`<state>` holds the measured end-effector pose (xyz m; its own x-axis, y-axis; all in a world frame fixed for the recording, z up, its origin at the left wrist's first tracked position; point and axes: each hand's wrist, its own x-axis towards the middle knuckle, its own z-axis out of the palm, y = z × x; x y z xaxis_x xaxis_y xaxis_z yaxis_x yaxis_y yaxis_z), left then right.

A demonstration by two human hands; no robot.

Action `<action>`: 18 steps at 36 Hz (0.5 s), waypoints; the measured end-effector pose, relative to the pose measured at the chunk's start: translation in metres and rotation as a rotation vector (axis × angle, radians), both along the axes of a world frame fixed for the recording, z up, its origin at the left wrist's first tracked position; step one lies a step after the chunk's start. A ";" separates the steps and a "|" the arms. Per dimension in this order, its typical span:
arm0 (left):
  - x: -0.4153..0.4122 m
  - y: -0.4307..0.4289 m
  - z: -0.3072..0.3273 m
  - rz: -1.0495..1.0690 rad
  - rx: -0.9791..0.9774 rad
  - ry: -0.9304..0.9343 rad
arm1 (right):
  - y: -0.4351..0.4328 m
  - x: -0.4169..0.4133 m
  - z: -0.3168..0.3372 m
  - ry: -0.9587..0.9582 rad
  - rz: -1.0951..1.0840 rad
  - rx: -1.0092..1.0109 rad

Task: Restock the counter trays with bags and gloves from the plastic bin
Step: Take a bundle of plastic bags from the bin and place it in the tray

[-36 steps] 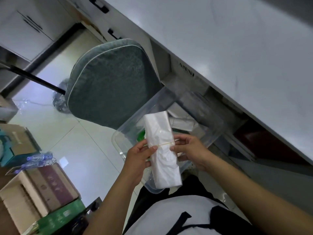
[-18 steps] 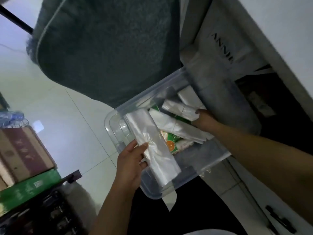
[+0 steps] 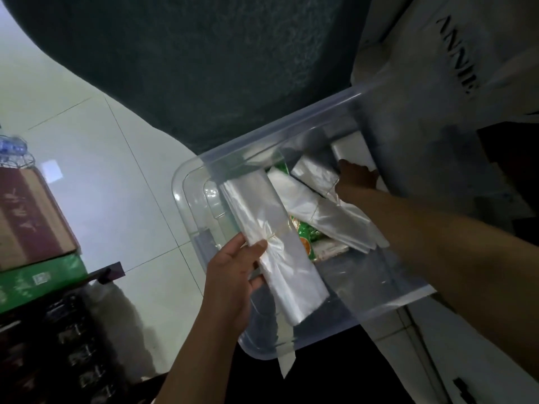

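Clear plastic fills most of what I see: the plastic bin sits on the floor just below me, beside a dark green cushion. A second ago both my hands were on one banded bundle of bags up in front of me; now only my left hand pinches it at the rubber band, low over the bin's near corner. My right hand has let go and gone deep into the far end, its grip curling onto a second bundle, though I cannot tell if it has closed. I judge I am gathering more stock before anything reaches the desk trays, which are out of view.
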<state>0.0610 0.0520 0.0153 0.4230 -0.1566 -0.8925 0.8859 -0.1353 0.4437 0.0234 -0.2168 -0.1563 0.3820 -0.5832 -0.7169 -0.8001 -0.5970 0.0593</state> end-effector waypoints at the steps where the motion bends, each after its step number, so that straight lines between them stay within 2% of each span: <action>1: -0.002 0.000 0.002 0.006 -0.002 -0.001 | 0.001 0.001 0.001 0.029 0.017 -0.001; 4: -0.009 0.003 0.009 0.026 -0.003 -0.006 | 0.002 0.004 0.007 0.071 -0.004 0.041; 6: -0.013 0.005 0.017 0.029 -0.007 -0.016 | 0.002 0.001 0.017 0.003 -0.040 0.101; 12: -0.027 0.008 0.063 0.051 -0.107 -0.031 | 0.004 -0.026 0.081 -0.328 -0.051 0.073; 18: -0.041 0.007 0.115 0.046 -0.153 -0.064 | 0.006 -0.071 0.168 -0.707 -0.301 0.154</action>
